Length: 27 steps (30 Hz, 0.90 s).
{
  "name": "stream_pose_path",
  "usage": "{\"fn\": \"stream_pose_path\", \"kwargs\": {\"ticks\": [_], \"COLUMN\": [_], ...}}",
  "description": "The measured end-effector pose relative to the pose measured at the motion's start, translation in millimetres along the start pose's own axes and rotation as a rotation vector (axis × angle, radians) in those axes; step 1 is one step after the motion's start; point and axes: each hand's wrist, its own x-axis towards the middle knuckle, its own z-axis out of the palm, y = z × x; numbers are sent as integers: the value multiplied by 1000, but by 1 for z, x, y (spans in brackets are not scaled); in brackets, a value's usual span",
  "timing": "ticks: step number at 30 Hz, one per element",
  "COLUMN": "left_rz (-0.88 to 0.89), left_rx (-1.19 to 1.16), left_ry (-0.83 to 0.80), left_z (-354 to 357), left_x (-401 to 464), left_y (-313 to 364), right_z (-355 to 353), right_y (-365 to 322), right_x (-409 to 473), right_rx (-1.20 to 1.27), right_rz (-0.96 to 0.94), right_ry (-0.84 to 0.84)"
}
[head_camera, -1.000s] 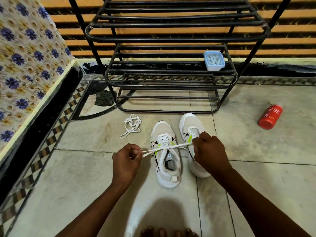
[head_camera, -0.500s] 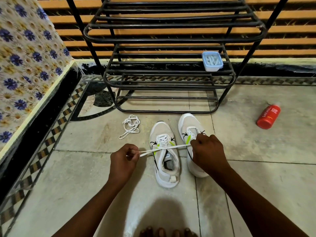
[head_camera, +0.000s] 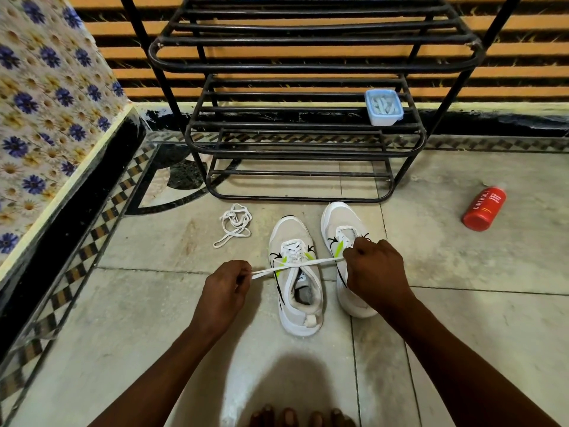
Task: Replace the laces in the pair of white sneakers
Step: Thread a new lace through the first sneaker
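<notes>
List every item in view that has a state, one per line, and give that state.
Left sneaker: laced, lace ends pulled taut sideways.
Right sneaker: eyelets look empty.
Lace: stretched between both hands.
Left hand: pinching one end.
Right hand: gripping the other.
Loose lace: heaped on the floor.
Red bottle: lying on its side.
Blue tub: lidded, on the rack.
</notes>
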Motion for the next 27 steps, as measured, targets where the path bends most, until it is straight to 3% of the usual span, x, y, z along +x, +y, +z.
{"fn": "stream_pose_path", "kwargs": {"ticks": [6,11,16,23,27], "left_rz": [-71,-237,-344,-292,-312], "left_rx": [-71,-175,-363,-338,-392], "left_ry": [42,25,-71,-197,-206], "left_z": [-1,7,30,37,37], "left_x": [3,0,-5,9,22], "left_y": [4,15,49,68,61], "right_z": [3,0,-2,7,14], "right_y": [2,2,-16,-32,-37], "right_x": [-1,-2,0,4,8], "right_rx": [10,64,327,432,417], "right_rz": [-14,-44,-121,-194,-140], "right_ry": [0,-10,-164,-442,-487]}}
